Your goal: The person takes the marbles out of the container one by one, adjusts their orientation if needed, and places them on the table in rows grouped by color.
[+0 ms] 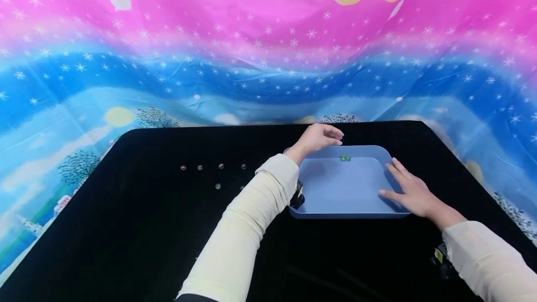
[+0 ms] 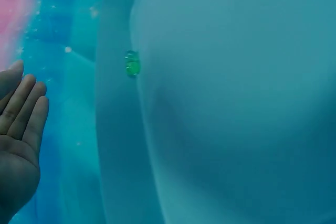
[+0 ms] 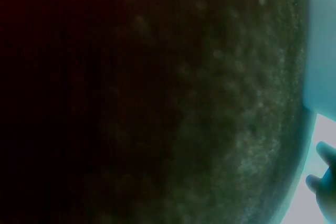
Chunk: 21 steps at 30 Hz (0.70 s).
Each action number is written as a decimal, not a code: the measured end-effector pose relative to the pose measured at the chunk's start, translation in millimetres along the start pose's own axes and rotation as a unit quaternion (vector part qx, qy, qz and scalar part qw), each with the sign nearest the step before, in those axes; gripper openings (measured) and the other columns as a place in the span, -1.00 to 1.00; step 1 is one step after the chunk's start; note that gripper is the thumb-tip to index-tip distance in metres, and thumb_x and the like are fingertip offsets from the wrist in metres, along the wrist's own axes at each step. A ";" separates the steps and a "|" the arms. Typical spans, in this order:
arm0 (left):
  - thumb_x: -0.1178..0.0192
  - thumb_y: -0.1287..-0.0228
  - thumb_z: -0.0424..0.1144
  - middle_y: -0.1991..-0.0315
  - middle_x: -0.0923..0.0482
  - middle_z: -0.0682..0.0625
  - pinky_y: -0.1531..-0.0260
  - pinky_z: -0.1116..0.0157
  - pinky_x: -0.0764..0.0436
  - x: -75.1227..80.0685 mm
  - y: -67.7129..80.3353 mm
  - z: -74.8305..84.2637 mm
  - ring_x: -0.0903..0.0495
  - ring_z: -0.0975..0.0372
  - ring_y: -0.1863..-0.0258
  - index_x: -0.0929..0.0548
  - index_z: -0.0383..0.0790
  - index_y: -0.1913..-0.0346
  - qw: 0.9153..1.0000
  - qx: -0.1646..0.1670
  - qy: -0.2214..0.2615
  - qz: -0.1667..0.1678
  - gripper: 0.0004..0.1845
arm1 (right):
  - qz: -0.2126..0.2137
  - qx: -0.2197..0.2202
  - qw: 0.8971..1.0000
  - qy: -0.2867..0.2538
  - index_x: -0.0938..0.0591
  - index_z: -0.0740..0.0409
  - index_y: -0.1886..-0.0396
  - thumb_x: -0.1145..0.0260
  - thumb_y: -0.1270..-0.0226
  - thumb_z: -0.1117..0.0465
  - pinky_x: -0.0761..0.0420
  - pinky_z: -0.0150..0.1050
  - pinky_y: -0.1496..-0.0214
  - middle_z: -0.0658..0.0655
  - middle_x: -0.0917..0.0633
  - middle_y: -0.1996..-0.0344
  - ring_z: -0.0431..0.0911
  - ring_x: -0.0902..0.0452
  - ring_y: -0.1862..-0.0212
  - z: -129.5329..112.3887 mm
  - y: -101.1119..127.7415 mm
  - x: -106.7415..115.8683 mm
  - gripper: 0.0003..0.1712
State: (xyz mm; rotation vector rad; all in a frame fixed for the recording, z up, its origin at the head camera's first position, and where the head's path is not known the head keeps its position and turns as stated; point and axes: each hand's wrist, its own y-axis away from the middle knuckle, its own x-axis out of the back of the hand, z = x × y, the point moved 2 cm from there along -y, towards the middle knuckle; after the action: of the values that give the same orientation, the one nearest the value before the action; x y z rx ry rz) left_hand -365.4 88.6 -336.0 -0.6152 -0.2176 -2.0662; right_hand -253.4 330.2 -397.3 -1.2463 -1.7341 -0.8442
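A shallow blue-grey tray (image 1: 348, 188) lies on the black table. Against its far inner wall sits a clear green marble (image 1: 345, 158); whether the doubled shape is a second marble or a reflection, I cannot tell. My left hand (image 1: 320, 138) is over the tray's far left corner, and the left wrist view shows its bare palm and extended fingers (image 2: 23, 108), holding nothing. At the tray's right side, my right hand (image 1: 413, 193) rests on the rim with fingers spread. Only dark fingertips (image 3: 326, 153) of it show in the right wrist view.
Several small glass marbles, including a greenish marble (image 1: 217, 186), lie on the black cloth (image 1: 138, 227) left of the tray. My left sleeve (image 1: 251, 218) partly covers that group. A patterned curtain (image 1: 268, 59) hangs behind the table's far edge.
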 end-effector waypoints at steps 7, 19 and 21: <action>-0.19 -0.07 -0.29 0.22 -0.58 0.02 0.35 0.51 -0.44 -9.7 -1.3 -6.6 -0.49 0.40 0.30 -0.61 -0.12 0.19 1.000 0.006 -0.005 -0.004 -0.80 | 0.000 -0.004 1.000 0.006 0.11 0.37 -0.29 -0.08 -0.18 -0.14 0.12 0.33 0.00 0.30 0.32 -0.28 0.29 0.32 -0.24 0.7 -0.4 0.3 -0.05; -0.24 -0.02 -0.31 0.17 -0.56 0.09 0.32 0.57 -0.41 -26.1 -12.0 -18.5 -0.50 0.41 0.22 -0.58 -0.18 0.09 0.997 0.013 -0.073 -0.027 -0.68 | -0.003 -0.007 1.000 0.003 0.13 0.35 -0.30 -0.07 -0.18 -0.14 0.12 0.33 -0.01 0.29 0.33 -0.28 0.29 0.33 -0.24 1.4 -1.4 -0.5 -0.04; -0.25 0.00 -0.31 0.17 -0.56 0.09 0.33 0.57 -0.41 -28.8 -13.3 -20.7 -0.50 0.41 0.23 -0.59 -0.17 0.09 0.997 0.016 -0.074 -0.030 -0.68 | -0.002 -0.005 1.000 0.001 0.13 0.35 -0.30 -0.07 -0.19 -0.14 0.12 0.33 -0.01 0.29 0.32 -0.29 0.28 0.33 -0.24 1.2 -1.6 -0.9 -0.05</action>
State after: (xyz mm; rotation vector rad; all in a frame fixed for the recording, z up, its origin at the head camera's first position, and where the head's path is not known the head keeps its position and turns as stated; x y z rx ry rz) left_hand -370.9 109.3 -367.2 -0.7524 -0.3578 -2.0723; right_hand -255.1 330.5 -398.7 -1.2498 -1.7333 -0.8575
